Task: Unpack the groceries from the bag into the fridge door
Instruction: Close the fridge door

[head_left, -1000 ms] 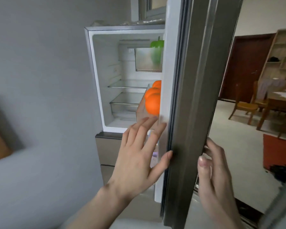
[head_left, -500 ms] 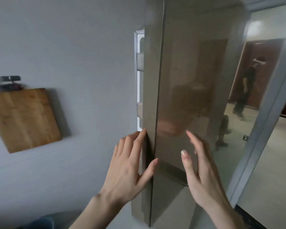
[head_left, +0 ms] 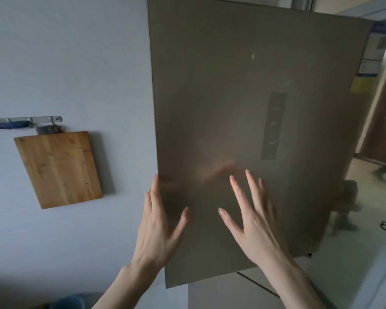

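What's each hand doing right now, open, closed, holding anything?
Left hand: open, fingers straight, at the left edge of the fridge door, holding nothing.
Right hand: open, fingers spread against the door front, holding nothing.

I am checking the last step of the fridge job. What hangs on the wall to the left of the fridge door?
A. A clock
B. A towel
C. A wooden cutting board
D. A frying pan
C: a wooden cutting board hangs from the metal hook rail on the grey wall, left of the fridge door.
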The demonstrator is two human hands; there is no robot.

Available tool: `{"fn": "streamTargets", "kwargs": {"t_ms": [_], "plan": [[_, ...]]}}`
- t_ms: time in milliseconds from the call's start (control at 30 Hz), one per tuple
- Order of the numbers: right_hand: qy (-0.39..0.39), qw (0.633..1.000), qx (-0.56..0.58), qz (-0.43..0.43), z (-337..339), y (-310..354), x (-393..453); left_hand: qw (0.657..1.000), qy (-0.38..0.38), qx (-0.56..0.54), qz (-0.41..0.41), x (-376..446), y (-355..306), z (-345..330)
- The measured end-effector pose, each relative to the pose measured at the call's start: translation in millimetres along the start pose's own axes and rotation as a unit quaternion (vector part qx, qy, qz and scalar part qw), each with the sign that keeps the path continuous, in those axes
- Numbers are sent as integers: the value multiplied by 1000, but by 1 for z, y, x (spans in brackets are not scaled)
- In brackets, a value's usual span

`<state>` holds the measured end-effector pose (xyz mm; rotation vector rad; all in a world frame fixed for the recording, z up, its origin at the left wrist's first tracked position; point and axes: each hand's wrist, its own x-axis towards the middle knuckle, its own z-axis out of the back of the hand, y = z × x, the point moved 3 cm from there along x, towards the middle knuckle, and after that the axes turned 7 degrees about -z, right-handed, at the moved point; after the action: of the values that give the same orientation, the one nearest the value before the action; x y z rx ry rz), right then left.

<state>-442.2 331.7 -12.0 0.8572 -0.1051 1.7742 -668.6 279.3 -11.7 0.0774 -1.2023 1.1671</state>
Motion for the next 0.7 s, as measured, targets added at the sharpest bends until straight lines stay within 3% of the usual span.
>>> {"fn": "streamTargets", "kwargs": {"t_ms": [233, 367, 533, 700], "plan": [[31, 999, -8, 16, -27, -19, 31, 999, -30, -10, 24, 27, 21, -24], [11, 999, -43, 28, -41, -21, 43, 996, -21, 68, 47, 38, 28, -30], [-25, 998, -59, 23, -59, -18, 58, 976, -6, 218, -24, 52, 33, -43], [-66, 993, -92, 23, -75, -21, 74, 969, 14, 239, -65, 71, 60, -61]]}}
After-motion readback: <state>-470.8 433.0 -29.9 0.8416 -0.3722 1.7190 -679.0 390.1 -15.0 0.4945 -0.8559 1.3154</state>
